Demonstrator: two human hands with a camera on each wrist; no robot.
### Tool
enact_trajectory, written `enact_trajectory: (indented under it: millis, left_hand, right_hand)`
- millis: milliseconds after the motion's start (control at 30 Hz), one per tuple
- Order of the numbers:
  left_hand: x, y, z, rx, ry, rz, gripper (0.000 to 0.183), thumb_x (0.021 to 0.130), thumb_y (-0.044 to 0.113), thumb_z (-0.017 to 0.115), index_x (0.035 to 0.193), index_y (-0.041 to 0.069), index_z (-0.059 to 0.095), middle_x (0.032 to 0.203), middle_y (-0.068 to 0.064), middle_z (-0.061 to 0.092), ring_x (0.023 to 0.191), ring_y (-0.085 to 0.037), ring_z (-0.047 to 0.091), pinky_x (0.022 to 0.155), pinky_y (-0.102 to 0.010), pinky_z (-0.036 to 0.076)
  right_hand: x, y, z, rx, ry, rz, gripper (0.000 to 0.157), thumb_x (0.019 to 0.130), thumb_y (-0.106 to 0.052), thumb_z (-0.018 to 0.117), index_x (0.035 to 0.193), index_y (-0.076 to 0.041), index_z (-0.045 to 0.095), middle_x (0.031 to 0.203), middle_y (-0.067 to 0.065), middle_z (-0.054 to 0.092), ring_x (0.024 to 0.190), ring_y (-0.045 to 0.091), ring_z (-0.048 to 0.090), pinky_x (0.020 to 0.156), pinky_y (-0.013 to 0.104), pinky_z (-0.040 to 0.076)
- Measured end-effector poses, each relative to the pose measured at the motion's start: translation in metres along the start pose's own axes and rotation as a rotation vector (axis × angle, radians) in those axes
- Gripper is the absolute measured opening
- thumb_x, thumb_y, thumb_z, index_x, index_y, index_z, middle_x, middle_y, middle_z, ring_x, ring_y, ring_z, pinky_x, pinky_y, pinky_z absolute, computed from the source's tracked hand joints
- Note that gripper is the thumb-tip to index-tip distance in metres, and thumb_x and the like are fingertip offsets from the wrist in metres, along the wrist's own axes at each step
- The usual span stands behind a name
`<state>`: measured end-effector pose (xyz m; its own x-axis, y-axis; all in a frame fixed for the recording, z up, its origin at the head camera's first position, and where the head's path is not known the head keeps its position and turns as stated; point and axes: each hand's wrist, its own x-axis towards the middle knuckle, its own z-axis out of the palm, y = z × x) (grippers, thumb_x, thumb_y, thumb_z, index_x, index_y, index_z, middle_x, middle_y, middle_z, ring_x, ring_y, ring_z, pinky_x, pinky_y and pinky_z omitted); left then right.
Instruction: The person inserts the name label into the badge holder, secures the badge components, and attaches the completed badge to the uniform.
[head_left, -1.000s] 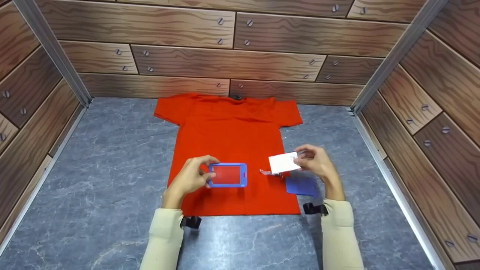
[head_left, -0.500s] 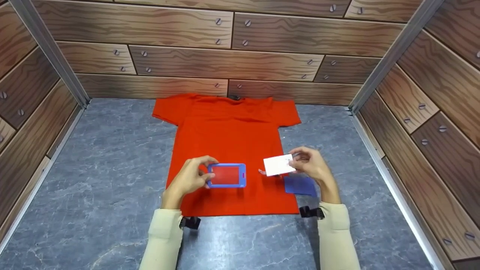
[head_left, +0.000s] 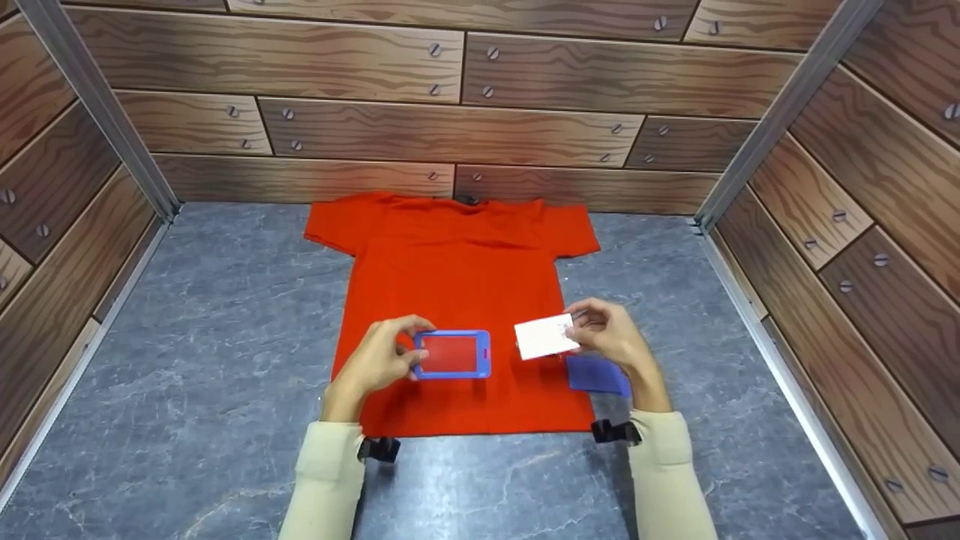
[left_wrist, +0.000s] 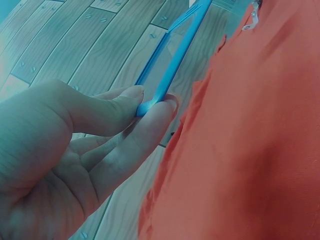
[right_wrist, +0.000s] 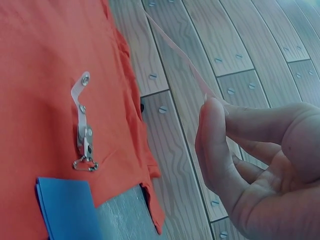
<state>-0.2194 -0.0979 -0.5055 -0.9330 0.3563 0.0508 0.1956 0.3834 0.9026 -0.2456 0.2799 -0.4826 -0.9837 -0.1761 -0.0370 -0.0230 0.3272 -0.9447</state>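
I can read no words, numbers or brands in any of my views. On the white card I see faint grey marks beside the right hand, too small to make out. The dark patch at the red shirt's collar is equally unreadable to me.

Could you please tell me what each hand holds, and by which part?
Left hand: the blue frame, by its left end. Right hand: the white card, by its right end.

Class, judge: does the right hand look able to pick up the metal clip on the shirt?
Probably not yet: the right hand pinches the white card. Otherwise the way seems free: the metal clip lies nearby on the shirt, with nothing resting on it.
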Motion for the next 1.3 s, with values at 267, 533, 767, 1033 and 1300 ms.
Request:
enact_trajectory:
  millis: [267, 533, 767, 1033, 1300]
  left_hand:
    - [-0.001, -0.001, 0.0, -0.025, 0.004, -0.019, 0.036, 0.093, -0.002, 0.072, 0.127, 0.01, 0.069, 0.105, -0.016, 0.058, 0.063, -0.021, 0.071, 0.068, -0.052, 0.064]
    - [0.001, 0.0, 0.0, -0.015, 0.004, -0.001, 0.035, 0.094, -0.001, 0.071, 0.127, 0.01, 0.068, 0.104, -0.015, 0.059, 0.062, -0.02, 0.071, 0.068, -0.053, 0.064]
    - [0.001, 0.001, 0.0, -0.011, 0.003, 0.012, 0.034, 0.094, -0.001, 0.072, 0.126, 0.01, 0.069, 0.103, -0.015, 0.059, 0.061, -0.019, 0.071, 0.066, -0.051, 0.064]
    - [0.002, 0.0, 0.002, -0.03, -0.005, 0.003, 0.035, 0.094, -0.001, 0.071, 0.126, 0.01, 0.069, 0.105, -0.016, 0.06, 0.061, -0.023, 0.071, 0.066, -0.051, 0.064]
    - [0.001, 0.0, 0.001, -0.019, 0.007, 0.0, 0.035, 0.093, -0.002, 0.072, 0.127, 0.009, 0.068, 0.106, -0.016, 0.057, 0.063, -0.021, 0.071, 0.067, -0.051, 0.064]
  right_hand:
    - [0.002, -0.003, 0.009, -0.023, 0.01, -0.037, 0.034, 0.086, 0.009, 0.074, 0.119, 0.012, 0.065, 0.084, 0.007, 0.067, 0.066, 0.01, 0.063, 0.058, 0.022, 0.056]
    - [0.002, -0.006, 0.017, -0.035, 0.005, -0.081, 0.033, 0.086, 0.008, 0.076, 0.118, 0.01, 0.066, 0.086, 0.01, 0.068, 0.066, 0.01, 0.062, 0.058, 0.022, 0.053]
    - [0.0, -0.01, 0.024, -0.031, 0.022, -0.082, 0.033, 0.086, 0.006, 0.076, 0.117, 0.009, 0.066, 0.088, 0.011, 0.067, 0.07, 0.011, 0.065, 0.062, 0.024, 0.059]
    - [0.001, -0.013, 0.033, -0.017, 0.029, -0.092, 0.031, 0.085, 0.008, 0.076, 0.115, 0.009, 0.067, 0.086, 0.008, 0.064, 0.069, 0.01, 0.063, 0.062, 0.02, 0.056]
    - [-0.001, -0.018, 0.039, 0.012, -0.031, -0.075, 0.031, 0.087, 0.006, 0.075, 0.117, 0.008, 0.066, 0.086, 0.009, 0.064, 0.066, 0.013, 0.066, 0.061, 0.033, 0.063]
